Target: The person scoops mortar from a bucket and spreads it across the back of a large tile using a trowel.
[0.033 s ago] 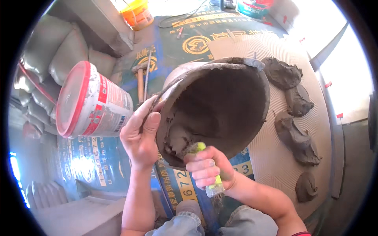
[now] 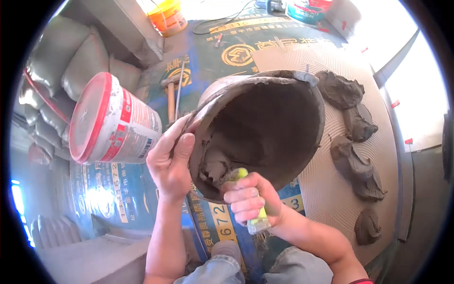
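A tilted, mortar-crusted bucket fills the centre, grey mortar inside it. My left hand grips its rim on the left, thumb over the edge. In my right hand is a tool with a yellow-green handle; its working end is hidden in the mortar at the bucket's lower left. On the right, a tile with combed adhesive carries several heaps of mortar.
At left, a white lidded pail with red trim lies near stacked sacks. A mallet rests on green floor sheeting. Behind are a yellow bucket, a teal bucket and a corded power tool.
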Demonstrator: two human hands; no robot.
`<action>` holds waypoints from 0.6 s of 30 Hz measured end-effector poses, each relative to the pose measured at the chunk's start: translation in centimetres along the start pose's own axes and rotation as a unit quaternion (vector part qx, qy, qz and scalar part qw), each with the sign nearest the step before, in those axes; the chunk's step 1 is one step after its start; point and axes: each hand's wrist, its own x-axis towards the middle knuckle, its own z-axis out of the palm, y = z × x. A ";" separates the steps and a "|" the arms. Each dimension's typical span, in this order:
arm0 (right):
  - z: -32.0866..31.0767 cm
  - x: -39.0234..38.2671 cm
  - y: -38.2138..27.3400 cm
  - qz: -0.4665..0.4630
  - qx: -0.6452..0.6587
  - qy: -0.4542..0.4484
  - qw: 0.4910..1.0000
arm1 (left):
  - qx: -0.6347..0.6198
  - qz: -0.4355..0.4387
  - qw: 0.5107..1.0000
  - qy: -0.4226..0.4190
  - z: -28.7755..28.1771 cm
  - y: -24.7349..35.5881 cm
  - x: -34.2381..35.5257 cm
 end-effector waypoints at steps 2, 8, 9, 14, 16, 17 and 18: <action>0.9 -0.4 -0.3 -0.010 0.002 0.011 1.000 | -0.031 -0.020 0.999 -0.008 -0.2 0.5 0.0; 8.4 -6.2 -1.5 0.023 -0.239 0.278 0.930 | -0.032 -0.044 0.998 -0.018 -0.5 0.7 -0.6; 10.1 -6.8 -1.2 0.021 -0.332 0.371 0.867 | -0.026 -0.046 0.999 -0.014 -0.5 0.8 -0.5; 16.2 -5.6 1.2 0.151 -0.807 0.565 0.083 | -0.026 -0.054 0.998 -0.007 -0.3 1.2 0.1; 16.3 -5.5 0.7 0.162 -0.847 0.487 -0.136 | -0.033 -0.057 0.998 -0.004 0.0 1.2 0.3; 16.3 -5.2 0.1 0.165 -0.850 0.465 -0.184 | -0.033 -0.055 0.998 -0.003 0.1 1.1 0.5; 16.2 -4.7 -0.9 0.169 -0.851 0.441 -0.232 | -0.031 -0.053 0.998 -0.001 0.2 1.0 0.6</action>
